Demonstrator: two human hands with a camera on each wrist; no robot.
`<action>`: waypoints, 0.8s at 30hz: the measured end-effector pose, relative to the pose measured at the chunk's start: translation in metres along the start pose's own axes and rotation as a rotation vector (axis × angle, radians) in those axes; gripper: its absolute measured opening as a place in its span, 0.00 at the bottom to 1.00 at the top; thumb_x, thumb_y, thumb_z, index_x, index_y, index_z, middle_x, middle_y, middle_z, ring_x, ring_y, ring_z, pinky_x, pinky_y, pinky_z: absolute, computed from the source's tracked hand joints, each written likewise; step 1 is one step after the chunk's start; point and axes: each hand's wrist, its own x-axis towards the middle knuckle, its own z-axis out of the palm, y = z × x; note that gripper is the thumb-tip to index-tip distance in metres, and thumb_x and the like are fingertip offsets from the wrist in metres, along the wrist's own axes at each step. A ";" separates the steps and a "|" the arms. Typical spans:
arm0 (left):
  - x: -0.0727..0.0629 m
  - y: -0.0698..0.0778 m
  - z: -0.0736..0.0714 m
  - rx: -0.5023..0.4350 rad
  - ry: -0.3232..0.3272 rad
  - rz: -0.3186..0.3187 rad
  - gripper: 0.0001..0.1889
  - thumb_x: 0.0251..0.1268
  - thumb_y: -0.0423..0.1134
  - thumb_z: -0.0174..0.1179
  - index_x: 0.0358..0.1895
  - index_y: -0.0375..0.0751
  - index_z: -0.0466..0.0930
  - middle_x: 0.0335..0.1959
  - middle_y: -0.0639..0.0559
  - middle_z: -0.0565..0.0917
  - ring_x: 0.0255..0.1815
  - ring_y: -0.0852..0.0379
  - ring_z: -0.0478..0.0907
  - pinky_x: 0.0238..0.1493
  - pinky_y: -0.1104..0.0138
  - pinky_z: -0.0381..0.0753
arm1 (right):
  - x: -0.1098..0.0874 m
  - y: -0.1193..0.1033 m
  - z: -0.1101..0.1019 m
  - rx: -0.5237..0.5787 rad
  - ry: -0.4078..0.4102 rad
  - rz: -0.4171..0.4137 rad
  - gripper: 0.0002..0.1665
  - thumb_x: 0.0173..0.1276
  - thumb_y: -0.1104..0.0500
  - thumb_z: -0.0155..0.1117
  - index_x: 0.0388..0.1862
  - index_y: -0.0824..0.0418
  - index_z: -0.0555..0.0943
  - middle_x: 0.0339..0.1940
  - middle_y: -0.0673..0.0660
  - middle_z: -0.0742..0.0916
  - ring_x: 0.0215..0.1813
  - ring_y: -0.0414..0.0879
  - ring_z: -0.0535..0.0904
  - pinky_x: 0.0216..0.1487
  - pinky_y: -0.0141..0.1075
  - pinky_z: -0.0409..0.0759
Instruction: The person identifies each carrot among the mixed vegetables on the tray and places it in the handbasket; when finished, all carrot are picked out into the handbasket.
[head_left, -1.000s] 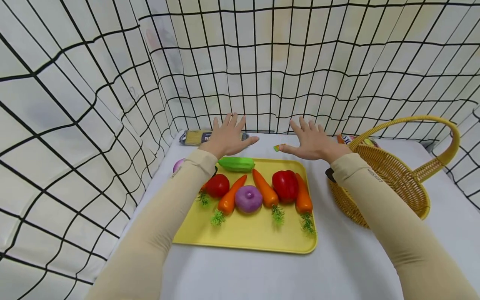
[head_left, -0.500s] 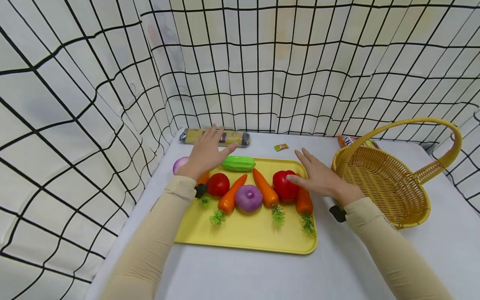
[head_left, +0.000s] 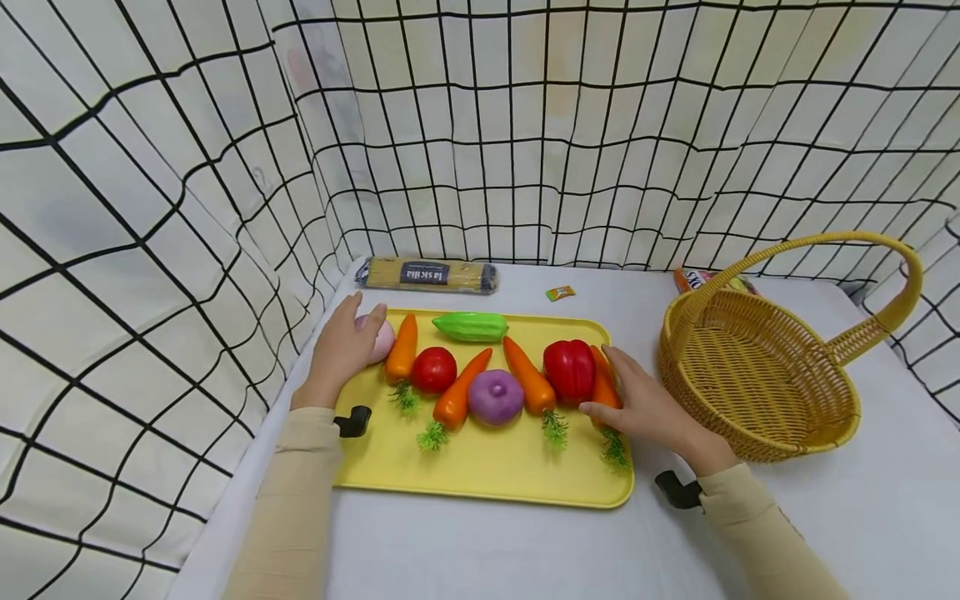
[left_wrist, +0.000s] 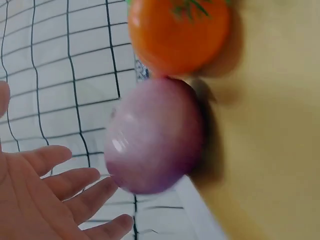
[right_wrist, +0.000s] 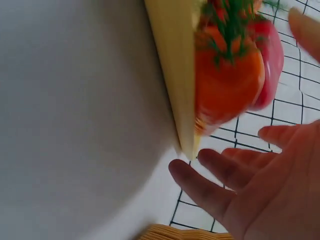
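Reaching stage, apparently: my left grip, fingers parted and empty, is beside the onion at one end of the tray; my right grip, likewise, beside the rightmost carrot. Next, curling the fingers seems called for. Both have drawn back from the counter's far side.

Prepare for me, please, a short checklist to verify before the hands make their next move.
1. Left hand beside the leftmost onion: ok.
2. Right hand at the rightmost carrot, next to the red pepper: ok.
3. Secure grip in either hand: not ok; the fingers are not closed round anything.
4. Left fingertips touching the onion: cannot tell; they overlap in the wrist view.
5. Yellow tray lying flat: ok.
6. Basket upright, handle raised: ok.
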 end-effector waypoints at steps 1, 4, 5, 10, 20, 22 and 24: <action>-0.003 -0.005 -0.002 -0.008 0.001 -0.016 0.44 0.71 0.67 0.35 0.77 0.35 0.49 0.77 0.35 0.53 0.75 0.34 0.49 0.71 0.42 0.48 | -0.002 0.000 0.002 0.010 0.011 0.006 0.62 0.59 0.35 0.67 0.78 0.66 0.50 0.76 0.67 0.60 0.75 0.64 0.57 0.69 0.60 0.59; -0.011 -0.017 -0.004 -0.035 0.003 -0.077 0.44 0.72 0.67 0.33 0.77 0.35 0.49 0.76 0.34 0.54 0.75 0.33 0.50 0.71 0.42 0.49 | -0.007 0.002 0.008 0.024 0.050 0.028 0.60 0.59 0.38 0.69 0.77 0.68 0.52 0.74 0.69 0.64 0.72 0.64 0.62 0.67 0.59 0.63; -0.013 -0.021 -0.004 -0.044 0.004 -0.095 0.43 0.72 0.67 0.33 0.77 0.36 0.49 0.75 0.33 0.55 0.74 0.33 0.51 0.70 0.41 0.50 | -0.008 0.002 0.010 0.023 0.061 0.035 0.59 0.60 0.39 0.69 0.77 0.68 0.53 0.73 0.69 0.65 0.71 0.64 0.63 0.67 0.59 0.63; -0.018 -0.036 -0.002 -0.085 -0.001 -0.162 0.42 0.73 0.65 0.32 0.77 0.35 0.50 0.74 0.30 0.57 0.71 0.33 0.59 0.68 0.42 0.56 | -0.013 0.008 0.017 0.044 0.094 0.090 0.57 0.59 0.41 0.71 0.76 0.68 0.55 0.70 0.69 0.69 0.66 0.63 0.69 0.64 0.58 0.68; -0.026 -0.053 0.003 -0.252 -0.017 -0.254 0.32 0.78 0.47 0.33 0.78 0.34 0.45 0.74 0.32 0.58 0.70 0.36 0.63 0.68 0.47 0.62 | -0.015 0.012 0.028 0.102 0.199 0.153 0.55 0.57 0.41 0.72 0.74 0.67 0.61 0.62 0.67 0.76 0.54 0.57 0.76 0.53 0.51 0.76; -0.027 -0.054 0.005 -0.303 -0.007 -0.279 0.30 0.77 0.40 0.35 0.77 0.33 0.45 0.72 0.31 0.61 0.66 0.39 0.68 0.64 0.53 0.68 | -0.014 0.012 0.032 0.109 0.222 0.178 0.54 0.57 0.39 0.72 0.73 0.66 0.63 0.61 0.66 0.77 0.52 0.56 0.75 0.52 0.49 0.76; -0.027 -0.056 0.006 -0.336 -0.002 -0.296 0.29 0.75 0.35 0.36 0.77 0.31 0.47 0.69 0.31 0.65 0.62 0.40 0.72 0.58 0.60 0.73 | -0.015 0.011 0.036 0.115 0.248 0.201 0.53 0.57 0.39 0.71 0.72 0.66 0.64 0.62 0.66 0.76 0.53 0.56 0.74 0.52 0.49 0.76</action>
